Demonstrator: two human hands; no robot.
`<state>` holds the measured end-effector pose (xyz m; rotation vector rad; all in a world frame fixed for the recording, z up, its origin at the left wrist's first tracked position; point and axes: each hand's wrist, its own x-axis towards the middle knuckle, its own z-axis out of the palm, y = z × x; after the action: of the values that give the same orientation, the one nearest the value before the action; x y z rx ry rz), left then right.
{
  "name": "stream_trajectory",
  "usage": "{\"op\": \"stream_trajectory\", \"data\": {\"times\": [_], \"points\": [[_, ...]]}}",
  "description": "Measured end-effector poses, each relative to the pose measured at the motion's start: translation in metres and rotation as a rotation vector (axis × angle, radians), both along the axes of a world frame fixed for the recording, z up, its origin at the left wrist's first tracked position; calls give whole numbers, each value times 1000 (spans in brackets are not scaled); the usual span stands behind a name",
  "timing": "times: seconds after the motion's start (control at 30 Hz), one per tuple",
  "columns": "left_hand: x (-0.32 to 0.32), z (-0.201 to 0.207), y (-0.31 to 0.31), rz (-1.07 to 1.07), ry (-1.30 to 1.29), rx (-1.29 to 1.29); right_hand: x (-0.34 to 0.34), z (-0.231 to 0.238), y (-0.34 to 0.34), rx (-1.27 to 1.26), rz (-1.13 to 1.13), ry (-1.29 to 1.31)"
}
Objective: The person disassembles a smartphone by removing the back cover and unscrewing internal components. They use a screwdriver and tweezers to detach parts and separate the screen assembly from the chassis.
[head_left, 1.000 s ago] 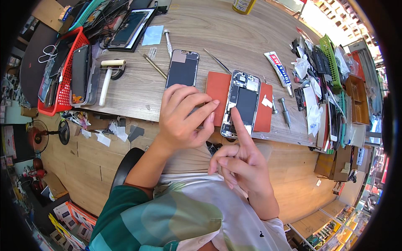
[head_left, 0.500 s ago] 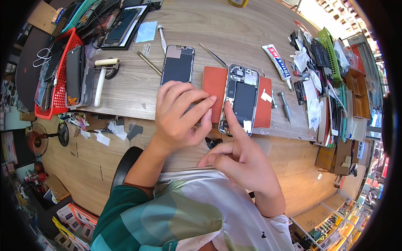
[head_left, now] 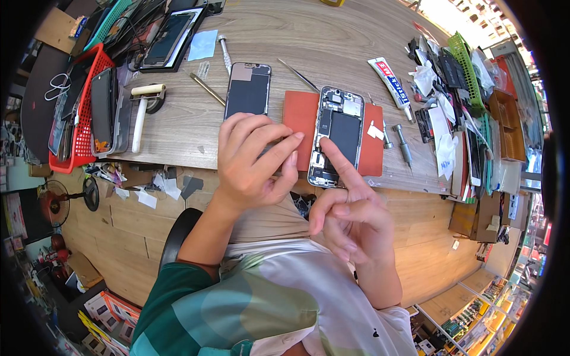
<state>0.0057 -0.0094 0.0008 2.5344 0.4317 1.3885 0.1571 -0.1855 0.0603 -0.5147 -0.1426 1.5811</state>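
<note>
Near the front edge of the table point(head_left: 332, 47), in the head view, an uncovered phone point(head_left: 345, 133) lies on a red-brown mat point(head_left: 297, 113). The right hand point(head_left: 359, 216) points its index finger at the phone's left inner side, other fingers loosely bent around nothing; whether the fingertip touches, I cannot tell. The left hand point(head_left: 252, 163), half curled, thumb apart, visibly empty, hides the near end of a dark panel point(head_left: 252, 92).

The left hand point(head_left: 252, 163) curves loosely, fingers bent. The right hand point(head_left: 361, 218) extends its index finger point(head_left: 343, 163), other fingers curled.
</note>
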Motion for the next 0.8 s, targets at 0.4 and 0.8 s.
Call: {"op": "stream_trajectory", "data": {"times": [0.4, 0.8], "points": [[0, 0, 0, -1, 7, 3, 2, -11, -3, 94, -61, 286], [-2, 3, -4, -7, 23, -7, 5, -11, -5, 61, -45, 349]]}}
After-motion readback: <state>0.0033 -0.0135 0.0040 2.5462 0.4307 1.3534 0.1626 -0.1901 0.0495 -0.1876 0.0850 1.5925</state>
